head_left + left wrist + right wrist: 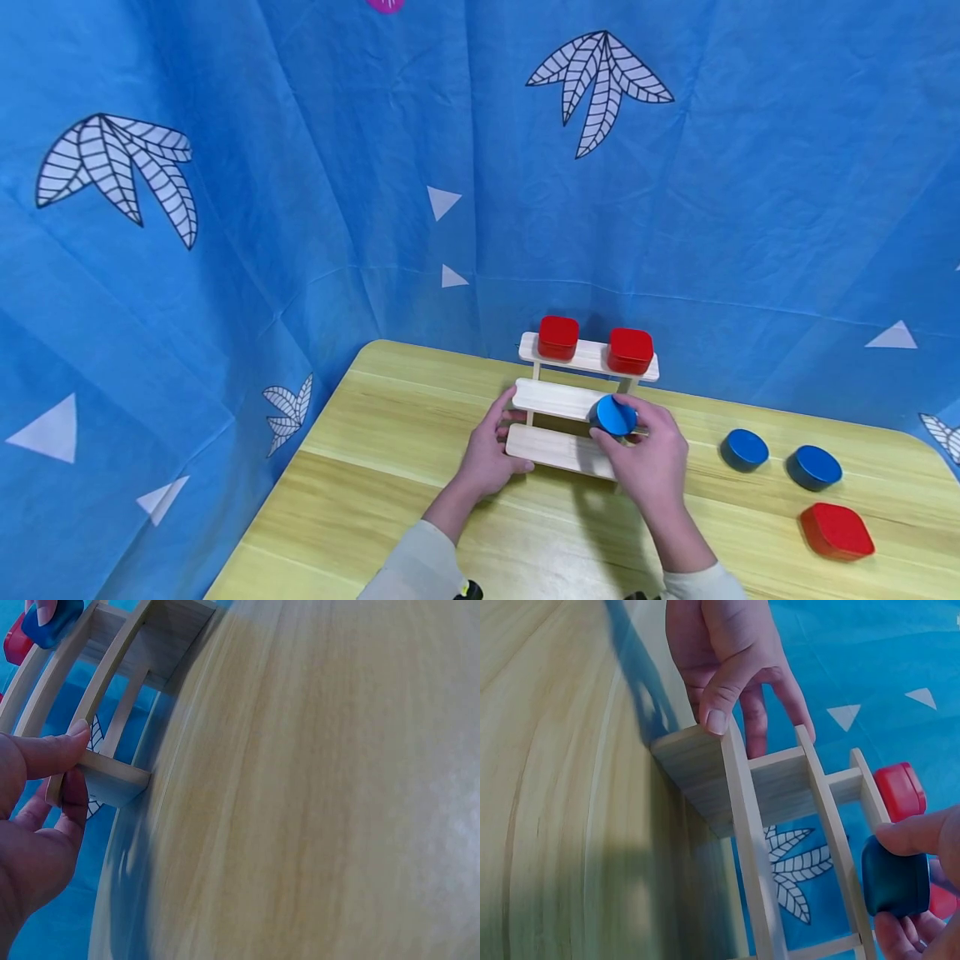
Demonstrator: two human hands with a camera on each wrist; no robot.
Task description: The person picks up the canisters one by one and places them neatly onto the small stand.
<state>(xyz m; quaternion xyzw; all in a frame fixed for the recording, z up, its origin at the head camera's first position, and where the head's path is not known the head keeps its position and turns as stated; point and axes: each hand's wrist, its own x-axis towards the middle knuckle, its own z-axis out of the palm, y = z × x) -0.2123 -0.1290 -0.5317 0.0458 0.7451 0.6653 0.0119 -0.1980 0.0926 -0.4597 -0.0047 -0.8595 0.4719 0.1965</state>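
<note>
A small three-tier wooden rack (pixel 562 450) stands on the table. My left hand (pixel 487 457) steadies its left end; in the left wrist view the thumb and fingers (pixel 73 799) pinch the end of the lowest board. Between thumb and fingers, my right hand (pixel 652 454) holds a blue rounded container (pixel 616 416) at the right end of the middle board. The right wrist view shows this blue container (pixel 895 877) right beside the board's edge. Two red rounded-square containers, one left (pixel 558 337) and one right (pixel 630 351), sit on the top board.
To the right of the rack, two blue containers (pixel 745 450) (pixel 814 467) and a red container (pixel 836 532) lie on the wooden table (pixel 352 467). A blue patterned cloth (pixel 390 150) hangs behind and left of the table.
</note>
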